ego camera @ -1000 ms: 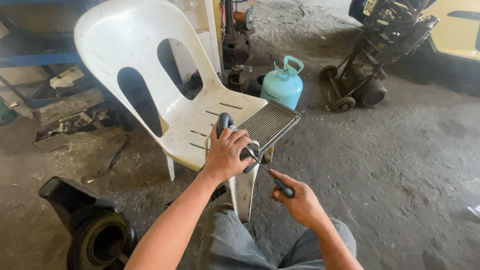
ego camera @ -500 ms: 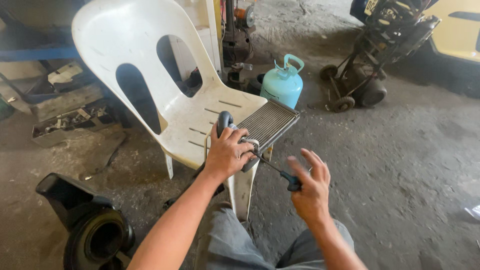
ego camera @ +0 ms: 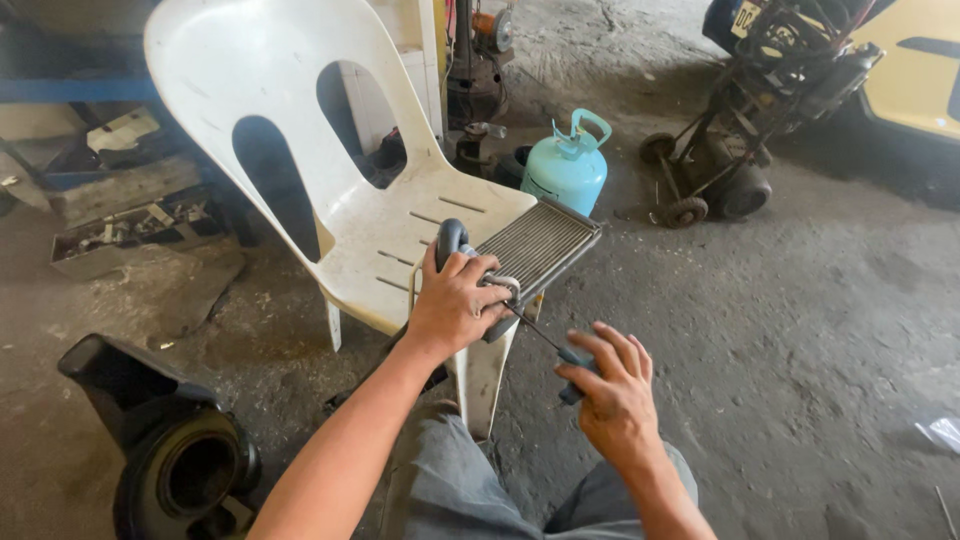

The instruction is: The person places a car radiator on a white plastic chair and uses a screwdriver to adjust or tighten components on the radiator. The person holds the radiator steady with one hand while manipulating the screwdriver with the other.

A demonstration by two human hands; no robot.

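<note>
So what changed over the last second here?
The right hand regripped the dark-handled screwdriver, fingers opening, then curling round the handle again. The left hand kept gripping the finned metal radiator core on the white plastic chair.

floor [ego camera: 820,330]: rough grey concrete, stained and dusty, running out on every side of the grip
chair [ego camera: 300,130]: white plastic, scuffed, its seat right under the grip and its back rising up and to the left
gas cylinder [ego camera: 567,165]: pale teal, standing on the floor beyond the grip
wheeled cart [ego camera: 745,130]: dark, far up and right of the grip
black housing [ego camera: 170,450]: round-mouthed, lying low and left of the grip
yellow panel [ego camera: 915,70]: at the top right edge
light: even daylight, soft shadows
</note>
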